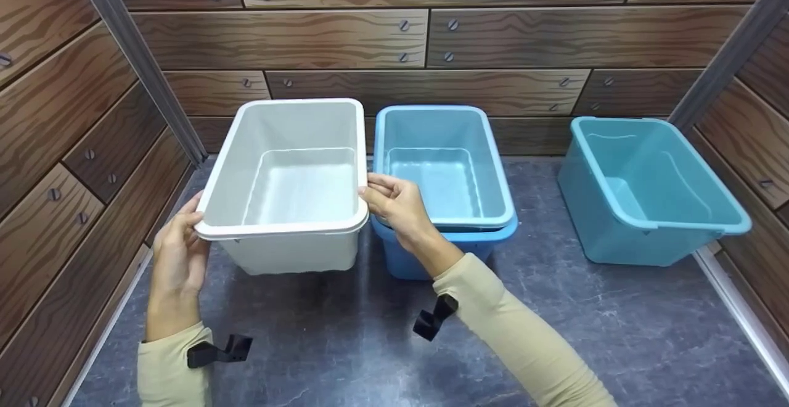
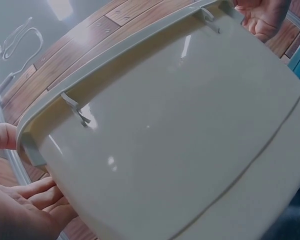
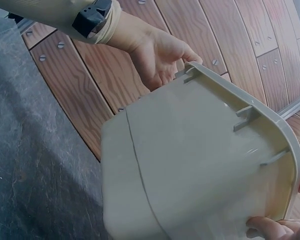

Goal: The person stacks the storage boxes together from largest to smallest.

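A white plastic bin (image 1: 296, 250) is held between the two hands at the left of the head view, its inside bare and a dark shadow on the floor below it. The left hand (image 1: 180, 259) grips its left rim near the front corner, thumb at the rim and fingers under it in the left wrist view. At the opposite side, the right hand (image 1: 399, 206) pinches the right rim between thumb and fingers. Just right of it stands a light blue bin (image 1: 441, 216) nested in a darker blue bin (image 1: 410, 259); the right forearm crosses their front.
A teal bin (image 1: 616, 228) stands apart at the right, close to the side wall. Wood-patterned walls (image 1: 345, 40) close off the back and both sides. The dark, marbled floor (image 1: 345, 345) runs beneath everything.
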The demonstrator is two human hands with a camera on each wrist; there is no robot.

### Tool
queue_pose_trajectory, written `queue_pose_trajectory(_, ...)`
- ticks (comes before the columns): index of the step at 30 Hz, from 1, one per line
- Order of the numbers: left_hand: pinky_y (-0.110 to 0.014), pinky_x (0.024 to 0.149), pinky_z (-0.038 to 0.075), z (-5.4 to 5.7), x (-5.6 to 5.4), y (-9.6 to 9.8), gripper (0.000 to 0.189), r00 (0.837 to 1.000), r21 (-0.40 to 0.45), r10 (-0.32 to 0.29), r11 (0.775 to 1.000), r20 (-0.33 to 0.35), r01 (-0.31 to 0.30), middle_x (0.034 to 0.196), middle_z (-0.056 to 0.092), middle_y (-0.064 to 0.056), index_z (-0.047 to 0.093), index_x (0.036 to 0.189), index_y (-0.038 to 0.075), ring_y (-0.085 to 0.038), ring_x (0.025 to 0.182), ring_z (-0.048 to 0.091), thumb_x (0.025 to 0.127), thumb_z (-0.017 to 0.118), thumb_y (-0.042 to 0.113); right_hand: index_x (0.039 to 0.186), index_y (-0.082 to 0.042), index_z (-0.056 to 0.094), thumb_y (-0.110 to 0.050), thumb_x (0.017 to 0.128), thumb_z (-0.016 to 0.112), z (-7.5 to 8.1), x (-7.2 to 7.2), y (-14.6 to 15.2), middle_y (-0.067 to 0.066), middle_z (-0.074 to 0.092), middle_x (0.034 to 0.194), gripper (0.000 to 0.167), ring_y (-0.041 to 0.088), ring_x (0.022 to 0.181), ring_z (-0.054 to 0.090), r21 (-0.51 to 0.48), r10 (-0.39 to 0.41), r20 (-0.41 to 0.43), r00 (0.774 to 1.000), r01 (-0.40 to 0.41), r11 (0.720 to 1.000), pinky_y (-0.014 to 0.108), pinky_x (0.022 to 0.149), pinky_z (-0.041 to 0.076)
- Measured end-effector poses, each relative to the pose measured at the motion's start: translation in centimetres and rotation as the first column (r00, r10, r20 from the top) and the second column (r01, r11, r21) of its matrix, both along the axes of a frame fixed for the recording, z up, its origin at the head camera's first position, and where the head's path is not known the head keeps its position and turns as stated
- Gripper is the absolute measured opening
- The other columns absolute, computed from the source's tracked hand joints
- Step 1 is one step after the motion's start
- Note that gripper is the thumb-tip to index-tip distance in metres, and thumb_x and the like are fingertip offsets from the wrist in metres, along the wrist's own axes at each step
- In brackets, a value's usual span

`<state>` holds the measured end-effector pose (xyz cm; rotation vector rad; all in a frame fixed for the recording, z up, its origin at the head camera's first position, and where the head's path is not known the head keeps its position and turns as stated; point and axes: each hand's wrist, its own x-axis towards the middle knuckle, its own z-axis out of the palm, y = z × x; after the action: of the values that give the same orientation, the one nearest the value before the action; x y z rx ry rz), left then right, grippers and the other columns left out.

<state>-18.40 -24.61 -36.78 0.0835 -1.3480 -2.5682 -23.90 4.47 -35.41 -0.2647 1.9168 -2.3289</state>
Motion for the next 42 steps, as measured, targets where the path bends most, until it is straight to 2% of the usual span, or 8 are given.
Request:
queue_pose_trajectory(8,-0.019,0.09,0.054,0.5,0.1,0.2,0.036,1.0,-0.01,-0.003,1.0,-0.01,0.003,0.106,0.074,0.001,0.073,0.102,0.011,-0.01,0.102,0.068,0.095,0.039,0.0,0.13,0.017,0.048,0.0,0.091,0.057,0.5,-0.1,0.3,0.037,0.053,0.131,0.044,0.042,0.117,0.06,0.022,-0.013,-0.008,1.0,0.013,1.0,0.021,0.082,0.06)
queue_pose_trajectory(15,-0.02,0.09,0.054,1.0,0.1,0.5,0.036,1.0,-0.003,-0.004,1.0,-0.02,0.004,0.107,0.073,0.001,0.073,0.1,0.011,-0.01,0.102,0.068,0.095,0.04,-0.001,0.131,0.015,0.05,-0.001,0.091,0.057,1.2,0.0,0.6,0.033,0.058,0.129,0.043,0.035,0.113,0.065,0.041,-0.015,-0.007,1.0,0.015,0.999,0.023,0.083,0.06)
queue_pose_trajectory(21,-0.019,0.084,0.056,1.7,0.1,0.8,0.034,1.0,-0.002,0.007,1.0,-0.024,-0.007,0.105,0.074,-0.001,0.074,0.1,0.011,-0.011,0.096,0.07,0.094,0.043,-0.001,0.13,0.014,0.05,-0.003,0.091,0.057,1.7,0.0,1.0,0.033,0.057,0.129,0.043,0.034,0.113,0.065,0.057,-0.008,-0.03,1.0,0.01,0.998,0.025,0.084,0.06)
queue_pose_trajectory(26,-0.019,0.083,0.057,1.9,0.2,0.9,0.032,0.999,-0.005,0.006,1.0,-0.041,-0.007,0.104,0.075,-0.001,0.073,0.102,0.009,-0.011,0.097,0.07,0.094,0.043,-0.001,0.131,0.014,0.05,-0.004,0.091,0.058,2.1,0.1,1.2,0.032,0.058,0.13,0.044,0.032,0.112,0.066,0.059,0.005,-0.035,0.999,-0.003,0.998,0.024,0.083,0.06)
queue_pose_trajectory(34,-0.018,0.074,0.057,2.5,0.4,1.2,0.031,0.999,-0.014,-0.001,1.0,-0.044,0.0,0.102,0.076,-0.003,0.073,0.101,0.011,-0.01,0.088,0.071,0.093,0.045,0.0,0.129,0.016,0.05,-0.002,0.091,0.057,2.5,-0.1,1.4,0.035,0.056,0.129,0.042,0.032,0.111,0.066,0.033,0.006,-0.035,0.999,-0.005,0.999,0.021,0.081,0.06)
queue_pose_trajectory(39,-0.018,0.075,0.056,2.9,0.6,1.2,0.03,0.999,-0.019,0.001,1.0,-0.04,-0.002,0.104,0.075,-0.002,0.073,0.102,0.011,-0.01,0.089,0.07,0.093,0.046,0.001,0.131,0.015,0.049,-0.002,0.092,0.056,3.0,0.0,1.7,0.036,0.054,0.131,0.043,0.036,0.115,0.063,0.035,0.025,-0.046,0.999,-0.023,0.999,0.021,0.083,0.06)
queue_pose_trajectory(42,-0.019,0.077,0.055,3.1,0.6,1.3,0.03,0.999,-0.018,0.006,1.0,-0.035,-0.007,0.104,0.074,-0.002,0.073,0.102,0.012,-0.01,0.091,0.069,0.093,0.046,0.001,0.131,0.014,0.049,-0.003,0.092,0.056,3.2,-0.1,1.8,0.034,0.055,0.131,0.044,0.033,0.114,0.065,0.048,0.037,-0.049,0.998,-0.034,0.998,0.023,0.085,0.06)
